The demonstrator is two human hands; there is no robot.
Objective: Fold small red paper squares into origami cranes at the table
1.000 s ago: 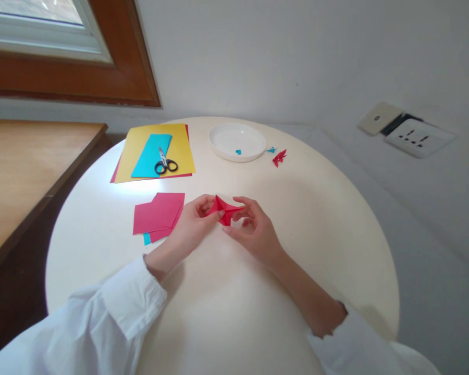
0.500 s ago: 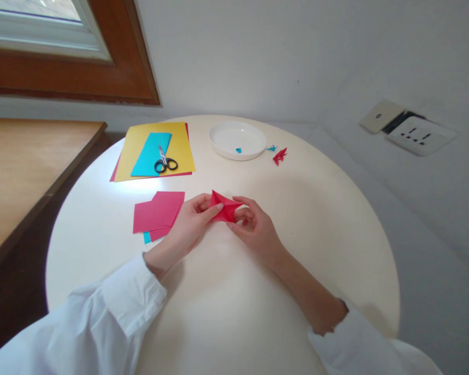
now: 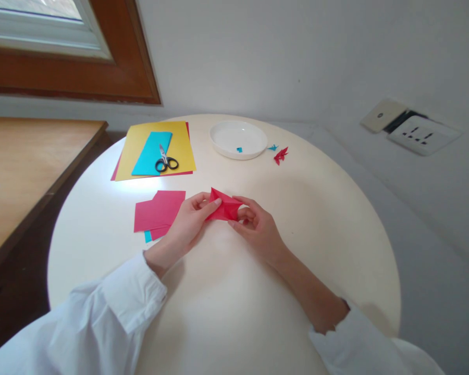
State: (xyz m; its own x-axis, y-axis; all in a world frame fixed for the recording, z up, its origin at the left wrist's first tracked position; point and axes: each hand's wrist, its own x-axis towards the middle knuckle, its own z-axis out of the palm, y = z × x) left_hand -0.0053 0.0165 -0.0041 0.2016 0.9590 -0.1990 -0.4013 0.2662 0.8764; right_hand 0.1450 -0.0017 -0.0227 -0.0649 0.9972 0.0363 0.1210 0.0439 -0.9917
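**Red Paper Spreads Wider Between Two Hands Than a Second Earlier**

Head camera: the folded red paper (image 3: pixel 229 208) now shows a broader face, its pocket drawn apart, while both hands barely shift. It sits between the fingertips, above the white round table (image 3: pixel 226 297). The left hand (image 3: pixel 192 214) pinches its left part, thumb flat on top and fingers behind, probably to anchor the creases. The right hand (image 3: pixel 258 226) is curled narrow around the opposite end, index finger at the upper corner and thumb at the lower, a grip that seems meant to stretch the fold without crushing it.

Pink paper squares (image 3: pixel 160 211) lie just left of the left hand, partly behind it, leaving little room on that side. Farther beyond that hand, black-handled scissors (image 3: pixel 166 163) rest across blue paper (image 3: pixel 147 156) and a yellow sheet (image 3: pixel 183 140), perhaps parked out of reach of the elbows. Ahead of both hands stands a white plate (image 3: pixel 234 135), near the far edge; red folded pieces (image 3: pixel 281 155) lie to its right. Right of the right hand, tabletop stretches to the curved edge, allowing outward movement.
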